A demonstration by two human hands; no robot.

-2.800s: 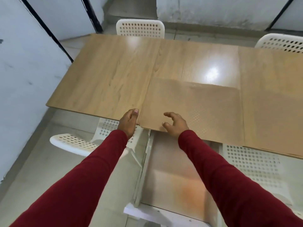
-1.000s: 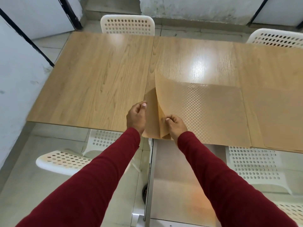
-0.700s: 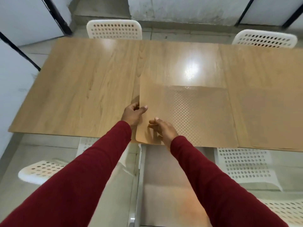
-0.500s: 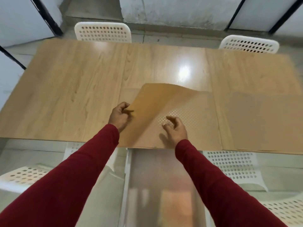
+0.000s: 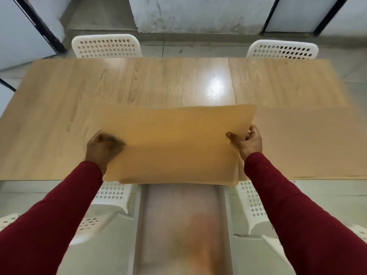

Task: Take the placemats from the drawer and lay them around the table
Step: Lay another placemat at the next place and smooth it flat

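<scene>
A person in dark red sleeves holds up one tan placemat (image 5: pixel 174 143) with both hands, lifted over the near edge of the wooden tabletop (image 5: pixel 139 84). The left hand (image 5: pixel 101 148) has its grip closed on the mat's left side, with the thumb on top; this hand is blurry. The right hand (image 5: pixel 247 140) pinches the mat's right side, thumb on the top face and fingers curled behind it. The mat sags a little and its near edge hangs past the tabletop's edge. Another placemat (image 5: pixel 309 141) lies flat on the tabletop just to the right, close to the right hand. Two white chairs with holes stand at the far side, one on the left (image 5: pixel 106 46) and one on the right (image 5: pixel 282 49). More white chairs (image 5: pixel 111 197) sit under the near edge.
</scene>
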